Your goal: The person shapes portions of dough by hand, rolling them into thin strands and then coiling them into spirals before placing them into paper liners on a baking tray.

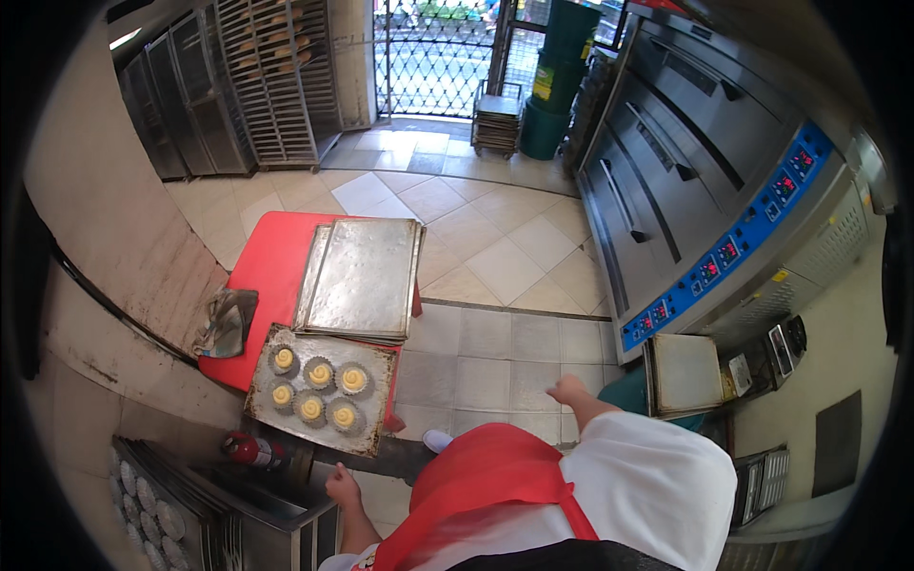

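Observation:
My left hand (344, 486) hangs beside the near corner of a worn metal baking tray (366, 430), apart from it. Its fingers are loosely bent, with nothing visible in them. On the tray sit several fluted tins (354, 379) holding swirls of pale yellow dough (310, 408). My right hand (570, 389) is out over the tiled floor, away from any object. It too looks empty, fingers loosely bent and partly apart. The tray rests on a red table (273, 249), its near end reaching past the table's edge.
Stacked flat trays (369, 271) and a crumpled cloth (227, 322) lie on the table. A large deck oven (657, 143) stands at right, more trays (688, 374) near it. A fire extinguisher (252, 449) and empty tins (146, 495) are at lower left. A bread rack (276, 90) stands behind.

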